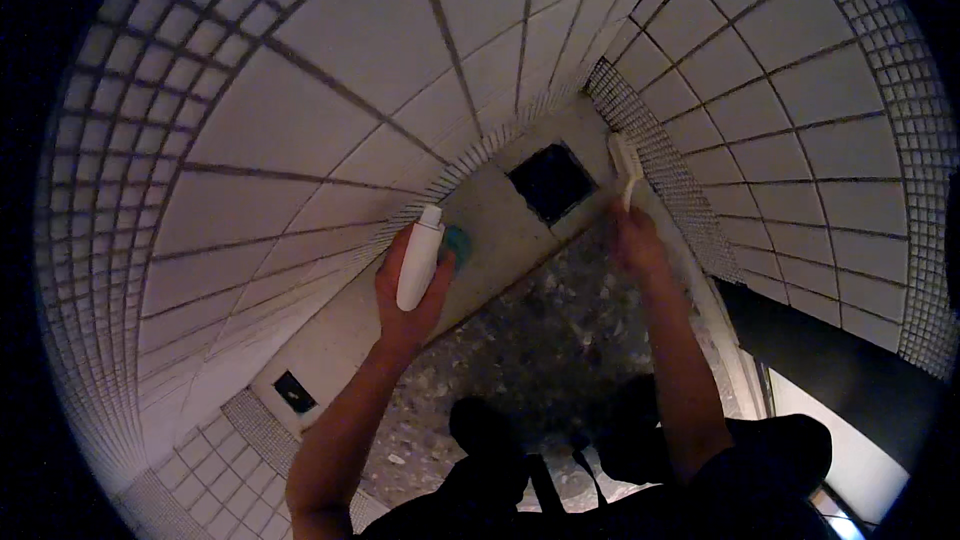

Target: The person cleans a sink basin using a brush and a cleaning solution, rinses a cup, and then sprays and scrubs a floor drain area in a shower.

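Observation:
My left hand is wrapped round a white plastic bottle, held tilted with its narrower end up, close to the tiled wall. Beside those fingers shows a round teal thing; whether the hand touches it or it lies on the ledge, I cannot tell. On the other side, my right hand grips the handle of a white brush. The brush head lies at the far right corner of the ledge, along the small mosaic tiles. Dim light hides the fingers' exact grip.
A pale ledge runs under the wall, with a dark square opening and a smaller dark rectangle. White tiled walls enclose the corner. Below lies a speckled stone floor; a black panel stands at right.

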The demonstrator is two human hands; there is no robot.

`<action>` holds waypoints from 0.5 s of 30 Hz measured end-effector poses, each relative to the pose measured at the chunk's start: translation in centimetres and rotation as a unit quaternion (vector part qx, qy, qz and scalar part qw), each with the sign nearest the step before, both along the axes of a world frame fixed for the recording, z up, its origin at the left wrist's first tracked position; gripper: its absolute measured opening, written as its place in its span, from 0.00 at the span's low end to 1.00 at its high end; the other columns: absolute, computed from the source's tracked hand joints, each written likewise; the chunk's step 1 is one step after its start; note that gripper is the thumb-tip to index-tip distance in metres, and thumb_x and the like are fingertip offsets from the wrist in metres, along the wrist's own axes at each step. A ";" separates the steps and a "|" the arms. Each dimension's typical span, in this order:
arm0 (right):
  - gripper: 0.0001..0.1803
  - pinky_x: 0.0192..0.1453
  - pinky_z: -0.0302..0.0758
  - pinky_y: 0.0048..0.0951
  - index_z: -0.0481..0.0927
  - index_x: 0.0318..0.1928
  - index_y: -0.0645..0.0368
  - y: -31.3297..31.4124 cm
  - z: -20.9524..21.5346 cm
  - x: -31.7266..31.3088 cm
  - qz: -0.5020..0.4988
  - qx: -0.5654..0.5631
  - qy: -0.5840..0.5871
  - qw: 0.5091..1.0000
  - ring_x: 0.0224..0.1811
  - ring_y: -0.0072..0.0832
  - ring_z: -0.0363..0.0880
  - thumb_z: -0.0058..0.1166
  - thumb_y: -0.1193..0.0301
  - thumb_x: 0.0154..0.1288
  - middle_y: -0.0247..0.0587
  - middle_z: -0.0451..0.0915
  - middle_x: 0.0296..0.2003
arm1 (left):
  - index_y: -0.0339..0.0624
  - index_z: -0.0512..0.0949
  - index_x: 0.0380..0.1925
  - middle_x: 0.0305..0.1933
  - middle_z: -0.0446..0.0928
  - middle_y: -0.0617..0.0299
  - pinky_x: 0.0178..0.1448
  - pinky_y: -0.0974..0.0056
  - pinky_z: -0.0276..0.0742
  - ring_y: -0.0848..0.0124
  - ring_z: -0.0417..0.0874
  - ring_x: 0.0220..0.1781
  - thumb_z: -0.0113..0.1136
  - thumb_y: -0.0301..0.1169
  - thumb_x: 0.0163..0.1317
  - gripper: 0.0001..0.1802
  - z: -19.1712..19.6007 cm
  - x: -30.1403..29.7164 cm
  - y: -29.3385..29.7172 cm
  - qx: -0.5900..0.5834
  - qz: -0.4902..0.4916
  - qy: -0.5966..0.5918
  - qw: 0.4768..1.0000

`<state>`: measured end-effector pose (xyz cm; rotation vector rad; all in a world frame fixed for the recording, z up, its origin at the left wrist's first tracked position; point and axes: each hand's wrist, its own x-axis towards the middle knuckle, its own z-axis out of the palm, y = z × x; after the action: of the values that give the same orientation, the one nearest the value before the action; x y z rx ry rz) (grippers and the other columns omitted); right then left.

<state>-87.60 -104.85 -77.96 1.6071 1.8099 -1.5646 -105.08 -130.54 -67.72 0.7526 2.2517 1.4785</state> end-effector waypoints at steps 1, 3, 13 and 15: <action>0.23 0.32 0.72 0.40 0.74 0.41 0.67 -0.1 -2.6 1.1 -0.017 0.152 0.043 0.987 0.26 0.43 0.74 0.43 0.55 0.68 0.52 0.77 0.27 | 0.36 0.73 0.49 0.37 0.78 0.58 0.41 0.66 0.76 0.72 0.78 0.35 0.64 0.26 0.55 0.21 0.1 -0.1 0.7 0.008 -0.012 -0.002 1.000; 0.26 0.21 0.70 0.33 0.74 0.41 0.64 1.0 -3.4 0.4 -0.028 0.296 0.077 0.952 0.15 0.29 0.71 0.40 0.50 0.69 0.43 0.76 0.22 | 0.36 0.73 0.49 0.38 0.77 0.58 0.42 0.66 0.75 0.73 0.77 0.37 0.63 0.25 0.55 0.20 -0.2 0.2 0.7 0.022 -0.020 0.022 0.999; 0.31 0.52 0.68 0.45 0.77 0.42 0.68 -3.7 -2.6 13.2 -0.047 0.278 -0.072 0.957 0.47 0.52 0.77 0.43 0.48 0.67 0.63 0.78 0.40 | 0.35 0.73 0.47 0.41 0.78 0.57 0.47 0.67 0.73 0.73 0.77 0.42 0.62 0.25 0.56 0.17 0.0 -0.1 -0.4 0.007 -0.028 -0.043 0.999; 0.31 0.52 0.68 0.44 0.78 0.43 0.69 -4.8 -1.7 16.8 -0.080 0.294 -0.094 0.948 0.47 0.52 0.77 0.43 0.47 0.67 0.64 0.78 0.42 | 0.34 0.74 0.47 0.40 0.78 0.57 0.47 0.68 0.73 0.73 0.78 0.42 0.61 0.24 0.56 0.18 0.0 0.2 0.0 0.025 -0.008 -0.053 0.998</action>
<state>-70.75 -109.68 -79.65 2.1138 2.2090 -0.9103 -104.90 -130.55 -67.68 0.6884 2.1333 1.5349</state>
